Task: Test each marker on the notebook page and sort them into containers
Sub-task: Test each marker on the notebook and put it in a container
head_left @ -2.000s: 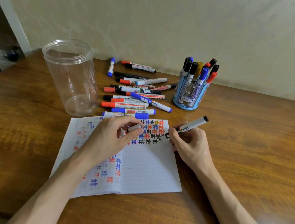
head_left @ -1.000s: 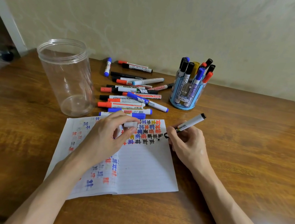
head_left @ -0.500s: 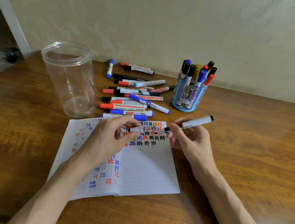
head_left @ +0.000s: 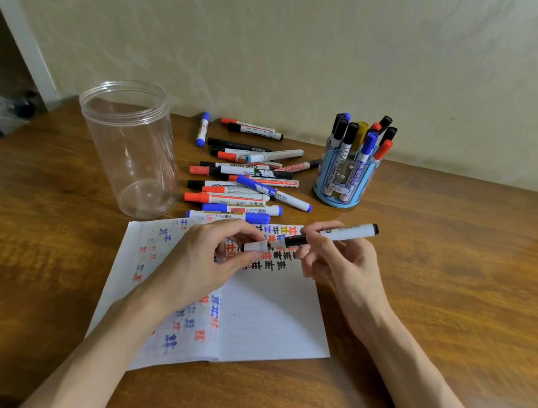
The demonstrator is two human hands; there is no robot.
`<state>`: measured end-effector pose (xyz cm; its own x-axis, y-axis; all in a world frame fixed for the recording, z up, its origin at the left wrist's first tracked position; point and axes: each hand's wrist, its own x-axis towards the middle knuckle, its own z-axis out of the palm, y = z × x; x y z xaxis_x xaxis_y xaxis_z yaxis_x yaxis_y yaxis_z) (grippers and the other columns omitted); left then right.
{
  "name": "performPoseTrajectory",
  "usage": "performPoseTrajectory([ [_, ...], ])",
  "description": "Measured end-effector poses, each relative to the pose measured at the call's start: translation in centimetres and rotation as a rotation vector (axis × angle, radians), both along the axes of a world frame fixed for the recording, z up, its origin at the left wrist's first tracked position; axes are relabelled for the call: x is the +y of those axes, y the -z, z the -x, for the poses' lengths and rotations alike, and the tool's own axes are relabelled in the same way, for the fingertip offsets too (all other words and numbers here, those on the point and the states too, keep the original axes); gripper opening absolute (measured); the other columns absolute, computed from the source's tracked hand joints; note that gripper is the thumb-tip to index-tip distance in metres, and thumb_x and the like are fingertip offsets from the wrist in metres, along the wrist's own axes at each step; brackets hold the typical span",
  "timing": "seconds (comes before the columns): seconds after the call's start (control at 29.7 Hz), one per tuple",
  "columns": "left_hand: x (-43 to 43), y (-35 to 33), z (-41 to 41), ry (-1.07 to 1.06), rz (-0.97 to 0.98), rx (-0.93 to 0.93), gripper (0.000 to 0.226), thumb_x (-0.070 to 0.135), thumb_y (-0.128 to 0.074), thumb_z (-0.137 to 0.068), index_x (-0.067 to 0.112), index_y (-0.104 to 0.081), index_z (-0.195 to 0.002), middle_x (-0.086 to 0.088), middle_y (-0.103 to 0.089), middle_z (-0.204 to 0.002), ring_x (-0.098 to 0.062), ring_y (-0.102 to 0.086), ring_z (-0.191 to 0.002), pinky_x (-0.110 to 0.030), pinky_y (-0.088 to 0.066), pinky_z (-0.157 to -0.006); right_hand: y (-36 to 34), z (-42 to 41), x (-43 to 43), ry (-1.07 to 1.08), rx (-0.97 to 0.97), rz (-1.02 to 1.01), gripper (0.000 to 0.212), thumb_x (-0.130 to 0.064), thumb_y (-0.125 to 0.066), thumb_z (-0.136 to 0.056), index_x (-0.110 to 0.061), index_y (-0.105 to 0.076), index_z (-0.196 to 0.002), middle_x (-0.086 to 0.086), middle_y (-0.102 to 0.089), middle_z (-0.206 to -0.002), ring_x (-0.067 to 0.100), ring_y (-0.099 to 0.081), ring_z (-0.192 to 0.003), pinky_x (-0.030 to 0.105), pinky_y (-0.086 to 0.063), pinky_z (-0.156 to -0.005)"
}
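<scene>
An open notebook [head_left: 264,327] lies on the wooden table, its pages covered with red, blue, black and orange test marks. My right hand [head_left: 339,262] grips a white marker with a black tip [head_left: 343,234], held nearly level just above the page's top edge. My left hand [head_left: 208,257] pinches the marker's white cap [head_left: 254,246], whose open end faces the tip a short gap away. Several loose markers [head_left: 246,180] lie in a pile behind the notebook. A clear plastic jar [head_left: 130,146] stands upright at the left with nothing in it. A blue pen holder [head_left: 344,183] with several markers stands at the right.
The table [head_left: 457,282] is bare wood to the right of the notebook and in front of it. A wall runs along the table's far edge. Beyond the table's left end, a doorway shows dim objects on the floor.
My right hand lifted the marker off the page and turned it level. The tip and the cap in my left hand have come closer together.
</scene>
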<state>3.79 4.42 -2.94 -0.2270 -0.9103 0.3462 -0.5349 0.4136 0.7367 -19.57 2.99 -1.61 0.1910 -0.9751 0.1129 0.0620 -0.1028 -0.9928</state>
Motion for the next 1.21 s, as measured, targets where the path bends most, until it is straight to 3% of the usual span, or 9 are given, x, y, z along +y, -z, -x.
performPoseTrajectory([
  [0.13,0.2,-0.2,0.2,-0.002,-0.022,0.017,0.034,0.042,-0.068,-0.086,0.025,-0.072,-0.116,0.019,-0.070,-0.108,0.000,-0.066,-0.102,-0.008,-0.048,-0.076,0.1,-0.3,0.2,-0.066,0.025,-0.033,0.029,-0.032,-0.070,-0.095,-0.008,-0.078,-0.107,0.015,-0.077,-0.087,0.026,-0.069,-0.070,0.037,-0.053,-0.065],
  [0.27,0.4,-0.3,0.2,-0.017,-0.068,0.068,0.032,0.041,-0.068,-0.086,0.026,-0.073,-0.114,0.018,-0.073,-0.105,0.003,-0.068,-0.100,-0.009,-0.051,-0.079,-0.2,0.8,0.1,-0.080,0.158,-0.028,0.031,-0.040,-0.074,-0.093,-0.011,-0.083,-0.101,0.019,-0.073,-0.085,0.020,-0.060,-0.072,0.033,-0.050,-0.070],
  [0.34,0.4,-0.3,0.2,-0.016,-0.093,0.093,0.032,0.040,-0.069,-0.085,0.026,-0.073,-0.113,0.016,-0.073,-0.105,0.003,-0.069,-0.099,-0.011,-0.053,-0.079,-0.7,1.4,0.0,-0.107,0.151,-0.068,0.024,-0.033,-0.077,-0.089,-0.016,-0.083,-0.104,0.013,-0.077,-0.088,0.019,-0.065,-0.074,0.030,-0.055,-0.070],
  [0.5,0.4,-0.3,0.0,-0.049,-0.048,0.049,0.038,0.044,-0.067,-0.083,0.028,-0.076,-0.116,0.020,-0.072,-0.108,0.003,-0.067,-0.102,-0.019,-0.058,-0.080,-1.0,2.2,-0.5,-0.173,0.158,-0.125,0.027,-0.019,-0.083,-0.082,-0.010,-0.082,-0.107,0.011,-0.081,-0.100,0.029,-0.078,-0.085,0.034,-0.065,-0.073],
  [0.67,0.5,-0.1,0.0,-0.056,-0.014,0.047,0.038,0.047,-0.067,-0.083,0.029,-0.077,-0.115,0.018,-0.074,-0.102,-0.001,-0.068,-0.097,-0.027,-0.059,-0.077,-0.4,2.2,-0.6,-0.137,0.346,0.024,0.025,-0.026,-0.085,-0.080,-0.017,-0.083,-0.103,0.001,-0.080,-0.086,0.017,-0.071,-0.071,0.029,-0.060,-0.068],
  [0.87,0.3,0.3,0.0,-0.108,0.001,0.055,0.038,0.044,-0.068,-0.083,0.024,-0.079,-0.113,0.007,-0.079,-0.098,-0.008,-0.072,-0.090,-0.035,-0.059,-0.075,1.0,1.0,-0.4,-0.108,0.326,0.100,0.018,-0.025,-0.084,-0.084,-0.017,-0.082,-0.100,-0.001,-0.078,-0.078,0.009,-0.070,-0.066,0.021,-0.055,-0.067],
  [1.08,0.3,-0.9,-0.5,-0.040,-0.140,0.148,0.019,0.038,-0.071,-0.088,0.029,-0.075,-0.104,0.011,-0.075,-0.095,-0.016,-0.073,-0.092,-0.041,-0.061,-0.074,0.5,0.7,-0.6,-0.153,0.358,0.150,0.018,-0.024,-0.082,-0.088,-0.021,-0.080,-0.105,-0.010,-0.080,-0.098,0.003,-0.073,-0.082,0.016,-0.052,-0.068],
  [1.14,0.5,-1.4,-0.7,-0.037,-0.153,0.205,0.016,0.031,-0.074,-0.090,0.024,-0.075,-0.105,0.007,-0.076,-0.099,-0.020,-0.073,-0.094,-0.043,-0.061,-0.076,0.3,0.5,-0.5,-0.162,0.314,0.155,0.020,-0.023,-0.081,-0.088,-0.021,-0.080,-0.107,-0.009,-0.080,-0.104,0.008,-0.076,-0.092,0.019,-0.057,-0.074],
  [1.21,0.7,-2.0,-0.9,-0.040,-0.149,0.290,0.017,0.027,-0.075,-0.090,0.019,-0.074,-0.105,0.004,-0.076,-0.102,-0.018,-0.073,-0.098,-0.036,-0.061,-0.077,-0.1,0.1,-0.4,-0.169,0.280,0.167,0.022,-0.024,-0.080,-0.088,-0.019,-0.081,-0.109,-0.007,-0.080,-0.107,0.013,-0.077,-0.100,0.026,-0.061,-0.080],
])
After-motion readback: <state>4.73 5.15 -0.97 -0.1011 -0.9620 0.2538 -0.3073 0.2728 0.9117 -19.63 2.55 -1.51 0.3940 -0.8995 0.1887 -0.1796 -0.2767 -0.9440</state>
